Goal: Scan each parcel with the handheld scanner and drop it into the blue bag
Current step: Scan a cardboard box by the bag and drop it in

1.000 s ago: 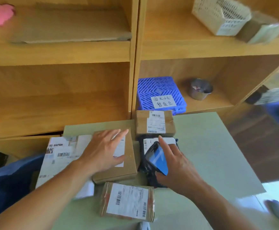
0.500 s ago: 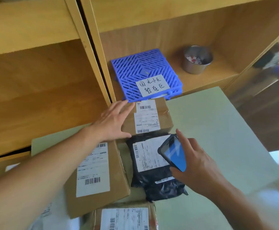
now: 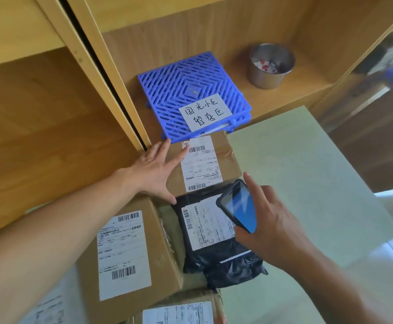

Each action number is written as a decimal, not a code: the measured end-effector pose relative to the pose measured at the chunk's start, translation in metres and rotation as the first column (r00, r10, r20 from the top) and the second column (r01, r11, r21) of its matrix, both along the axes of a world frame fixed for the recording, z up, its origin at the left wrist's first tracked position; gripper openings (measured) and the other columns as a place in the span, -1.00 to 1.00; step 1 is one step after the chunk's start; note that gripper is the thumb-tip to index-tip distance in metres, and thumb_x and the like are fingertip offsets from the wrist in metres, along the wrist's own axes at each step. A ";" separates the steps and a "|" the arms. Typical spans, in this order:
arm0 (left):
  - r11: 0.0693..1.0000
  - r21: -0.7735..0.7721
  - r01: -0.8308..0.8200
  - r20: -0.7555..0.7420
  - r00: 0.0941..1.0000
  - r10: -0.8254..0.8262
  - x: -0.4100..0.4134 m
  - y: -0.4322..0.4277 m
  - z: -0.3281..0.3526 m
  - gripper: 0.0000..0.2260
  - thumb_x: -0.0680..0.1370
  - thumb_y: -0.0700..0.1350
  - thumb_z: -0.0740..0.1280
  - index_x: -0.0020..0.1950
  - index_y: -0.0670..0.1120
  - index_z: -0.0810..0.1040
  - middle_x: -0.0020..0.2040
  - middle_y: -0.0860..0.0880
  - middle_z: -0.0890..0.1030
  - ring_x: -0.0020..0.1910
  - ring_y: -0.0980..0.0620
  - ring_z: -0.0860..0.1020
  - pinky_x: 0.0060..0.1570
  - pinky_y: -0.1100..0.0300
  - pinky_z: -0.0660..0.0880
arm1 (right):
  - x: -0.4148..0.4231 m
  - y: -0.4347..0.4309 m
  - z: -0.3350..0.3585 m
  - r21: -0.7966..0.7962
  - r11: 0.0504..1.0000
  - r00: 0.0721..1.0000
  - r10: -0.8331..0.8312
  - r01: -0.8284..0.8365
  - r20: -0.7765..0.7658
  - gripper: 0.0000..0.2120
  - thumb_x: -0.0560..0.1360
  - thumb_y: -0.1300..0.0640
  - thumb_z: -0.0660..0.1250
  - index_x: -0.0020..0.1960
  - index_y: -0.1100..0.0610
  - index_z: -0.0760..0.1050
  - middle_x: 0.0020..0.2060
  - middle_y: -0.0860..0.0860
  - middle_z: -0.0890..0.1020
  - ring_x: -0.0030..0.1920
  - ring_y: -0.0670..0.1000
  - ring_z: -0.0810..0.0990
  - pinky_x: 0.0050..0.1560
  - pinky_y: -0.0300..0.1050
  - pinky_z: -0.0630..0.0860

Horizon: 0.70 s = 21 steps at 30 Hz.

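Just under the spread left fingers (image 3: 167,153), a small cardboard parcel (image 3: 228,155); right fingers (image 3: 258,195) clamped on the scanner (image 3: 237,206).

We see a parcel sorting or pickup point: labelled cardboard parcels (image 3: 130,256) with barcodes crowd a pale green table (image 3: 307,183), against wooden shelving (image 3: 50,127) holding a blue plastic crate panel (image 3: 191,90) with a handwritten sign (image 3: 205,111).

Matt cardboard box (image 3: 223,157), glossy black plastic mailer (image 3: 216,260), wooden shelf (image 3: 50,127).
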<state>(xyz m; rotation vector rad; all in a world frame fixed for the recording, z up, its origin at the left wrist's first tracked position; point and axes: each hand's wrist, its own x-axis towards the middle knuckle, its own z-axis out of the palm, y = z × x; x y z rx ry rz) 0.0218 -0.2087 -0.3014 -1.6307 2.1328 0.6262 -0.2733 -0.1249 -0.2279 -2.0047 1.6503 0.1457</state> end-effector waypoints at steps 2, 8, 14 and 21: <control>0.999 -0.050 0.006 -0.002 1.000 -0.006 -0.004 0.004 0.002 0.31 0.27 0.43 0.52 0.50 0.31 -0.56 0.64 -0.17 -0.35 0.63 -0.27 -0.25 0.56 -0.29 0.04 | 0.001 0.000 0.000 0.003 1.000 1.000 -0.001 0.001 0.000 0.01 0.43 -0.19 0.37 0.57 -0.19 -0.31 0.26 -0.10 0.29 -0.04 -0.03 0.34 -0.22 -0.21 0.33; 0.985 -0.169 -0.025 -0.002 1.000 0.025 -0.018 0.017 0.011 0.30 0.29 0.35 0.55 0.56 0.28 -0.48 0.63 -0.16 -0.29 0.60 -0.25 -0.21 0.53 -0.26 0.15 | 0.001 -0.002 0.004 -0.043 0.998 0.999 -0.038 0.037 -0.025 0.00 0.42 -0.17 0.37 0.57 -0.16 -0.28 0.25 -0.05 0.33 0.03 0.04 0.45 -0.17 -0.14 0.41; 0.937 -0.346 0.050 0.087 0.996 -0.021 -0.036 0.031 0.043 0.28 0.27 0.40 0.51 0.58 0.25 -0.45 0.63 -0.26 -0.29 0.61 -0.34 -0.24 0.54 -0.40 -0.07 | -0.006 -0.005 0.035 -0.086 0.994 0.994 -0.071 0.064 -0.085 -0.01 0.40 -0.23 0.35 0.54 -0.18 -0.29 0.18 -0.02 0.36 0.03 0.09 0.49 -0.20 -0.08 0.44; 0.881 -0.466 0.084 0.162 0.987 -0.008 -0.047 0.065 0.080 0.26 0.32 0.37 0.49 0.58 0.20 -0.48 0.62 -0.34 -0.33 0.61 -0.40 -0.28 0.47 -0.49 -0.11 | -0.009 0.014 0.066 -0.127 0.990 0.995 -0.064 0.054 -0.077 -0.04 0.37 -0.25 0.34 0.56 -0.19 -0.19 0.11 -0.02 0.37 0.00 0.11 0.52 -0.21 -0.05 0.45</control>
